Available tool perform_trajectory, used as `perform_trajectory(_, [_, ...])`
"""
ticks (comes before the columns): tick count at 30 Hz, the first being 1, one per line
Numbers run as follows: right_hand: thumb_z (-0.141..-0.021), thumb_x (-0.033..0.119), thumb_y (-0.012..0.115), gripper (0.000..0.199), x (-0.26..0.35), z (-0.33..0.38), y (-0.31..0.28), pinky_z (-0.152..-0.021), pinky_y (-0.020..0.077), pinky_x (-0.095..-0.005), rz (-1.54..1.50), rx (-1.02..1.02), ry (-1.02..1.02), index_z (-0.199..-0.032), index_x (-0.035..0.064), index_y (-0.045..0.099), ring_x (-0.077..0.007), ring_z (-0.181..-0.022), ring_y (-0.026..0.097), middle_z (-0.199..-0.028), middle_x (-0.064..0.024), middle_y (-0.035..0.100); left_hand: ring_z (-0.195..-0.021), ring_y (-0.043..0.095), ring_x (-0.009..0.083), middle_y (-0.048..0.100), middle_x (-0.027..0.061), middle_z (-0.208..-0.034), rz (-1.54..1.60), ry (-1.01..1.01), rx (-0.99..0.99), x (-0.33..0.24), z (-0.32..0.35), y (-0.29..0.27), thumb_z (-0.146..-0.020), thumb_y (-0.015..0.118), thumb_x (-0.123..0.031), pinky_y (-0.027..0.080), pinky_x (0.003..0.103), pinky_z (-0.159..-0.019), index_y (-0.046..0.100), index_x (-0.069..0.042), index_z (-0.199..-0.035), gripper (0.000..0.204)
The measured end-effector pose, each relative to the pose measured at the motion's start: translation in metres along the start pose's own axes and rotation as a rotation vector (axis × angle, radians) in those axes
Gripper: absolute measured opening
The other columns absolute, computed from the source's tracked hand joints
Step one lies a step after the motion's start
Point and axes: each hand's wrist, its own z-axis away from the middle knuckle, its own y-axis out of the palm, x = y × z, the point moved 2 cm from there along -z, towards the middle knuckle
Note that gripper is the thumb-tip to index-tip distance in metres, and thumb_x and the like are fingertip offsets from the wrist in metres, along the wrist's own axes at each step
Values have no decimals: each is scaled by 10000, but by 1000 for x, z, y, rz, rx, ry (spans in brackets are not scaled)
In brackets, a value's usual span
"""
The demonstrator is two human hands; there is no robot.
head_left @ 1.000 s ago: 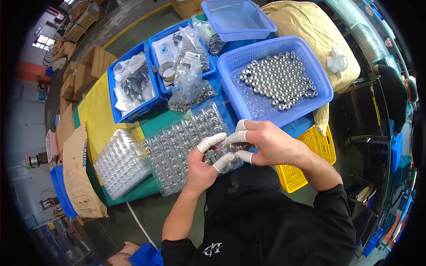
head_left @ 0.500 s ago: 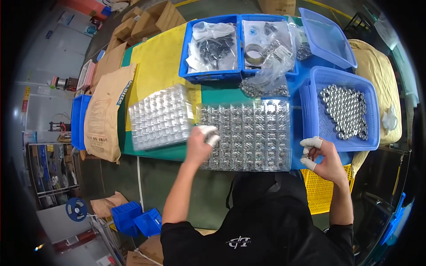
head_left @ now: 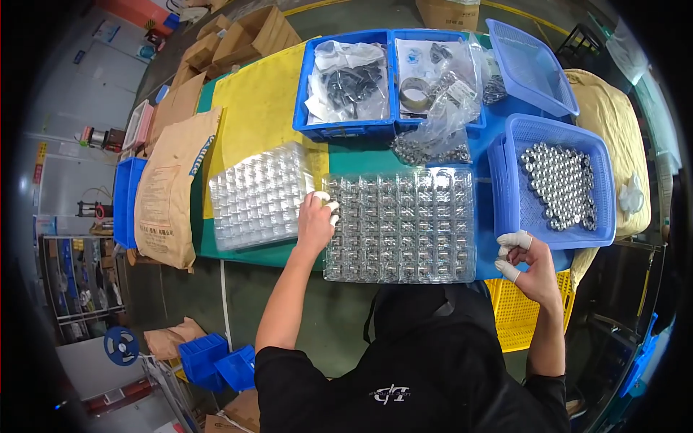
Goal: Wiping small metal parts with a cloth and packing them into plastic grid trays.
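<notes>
A clear plastic tray (head_left: pixel 401 227) with many small compartments lies in front of me, small metal parts showing in its cells. My left hand (head_left: pixel 315 222), with white finger covers, is at this tray's left edge, fingers apart. Just left of it sits a tilted, whitish clear stack of similar trays (head_left: pixel 260 195). My right hand (head_left: pixel 533 265), also in white finger covers, hovers by the near left corner of a blue basket (head_left: pixel 509 195). Its fingers curl toward the thumb around something small that I cannot make out. Shiny round metal parts (head_left: pixel 559 184) lie in the basket.
Two blue bins (head_left: pixel 346 130) at the back hold black parts, a tape roll and plastic bags. Another blue basket (head_left: pixel 534 65) leans behind the right one. A brown paper sack (head_left: pixel 170 191) stands on the left; below the right table edge is a yellow crate (head_left: pixel 516 317).
My left hand has shifted left, from over the compartment tray to its left edge. My right hand stays near the basket with fingers curled. The view has tipped slightly.
</notes>
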Motion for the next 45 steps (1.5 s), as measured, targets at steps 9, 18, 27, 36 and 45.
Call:
perform_trajectory(9, [-761,-47,728,364,-14,-1,8,-677,463,-186,-89,-60,94,-1108,6,633,-33,-755,535,-836,25,596,-1024,573,322,630,129,-1069,417,-97,-251,-75,-5,-54,-720,798,-166,460,409,-919,697,-57,-1048,360])
perform_trajectory(18, [-772,31,778,440,-10,-11,60,-644,482,-203,-179,-10,139,-1180,14,612,-18,-692,535,-824,28,630,-845,612,307,661,97,-948,662,295,-174,-232,10,-58,-715,811,-209,473,419,-759,678,-49,-1004,356])
perform_trajectory(27, [-766,160,812,448,-3,-17,71,-578,483,-261,30,-16,-37,-1168,52,646,-82,-609,539,-769,-31,628,-872,638,311,687,103,-954,658,184,-116,-226,14,-54,-652,817,-101,504,395,-768,674,-61,-978,359])
perform_trajectory(36, [-854,156,708,303,-84,-60,-65,-696,532,-295,171,-439,84,-1123,18,676,-120,-780,650,-862,-63,705,-942,605,322,658,117,-988,318,-124,-256,-58,25,-41,-747,779,-76,483,383,-847,685,-51,-1008,278])
perform_trajectory(45, [-777,166,736,446,-113,-80,-90,-716,487,-376,808,-483,127,-1208,99,646,-232,-754,586,-882,-115,624,-1087,525,334,606,116,-1139,115,-148,-36,-16,34,-27,-735,773,-125,444,416,-938,707,-62,-998,279])
